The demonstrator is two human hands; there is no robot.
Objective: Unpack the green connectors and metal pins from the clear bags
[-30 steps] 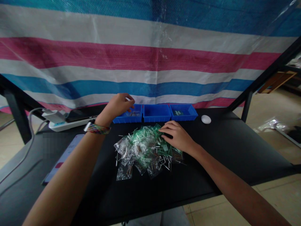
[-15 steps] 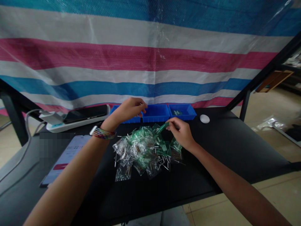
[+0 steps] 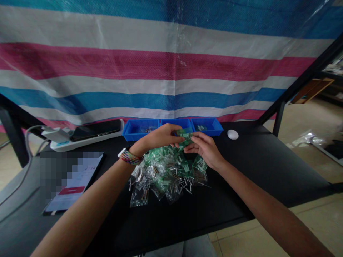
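My left hand (image 3: 165, 136) and my right hand (image 3: 205, 148) meet over the pile, both pinching one small green plastic bag (image 3: 184, 132) with pale pieces inside. The left fingers grip its left side, the right fingers its right side. Beneath them spreads a heap of small plastic bags (image 3: 163, 171), some green with pale pieces, some clear with brownish pins, and loose metal pins (image 3: 189, 185) among them. Just behind my hands stand three blue bins: the left bin (image 3: 131, 132) holds a few pins, the right bin (image 3: 215, 129) some pale pieces, and the middle bin (image 3: 166, 123) is partly hidden.
A phone (image 3: 96, 130) lies on a white power strip (image 3: 61, 145) with a plugged charger (image 3: 56, 134) at the left. A tablet-like screen (image 3: 72, 189) lies nearer on the black table (image 3: 268, 171). A white round object (image 3: 233, 134) sits right of the bins. A striped sheet (image 3: 171, 64) hangs behind.
My left hand has come down and right from above the bins to the green bag. My right hand still holds that bag, now raised slightly and spread flat between both hands.
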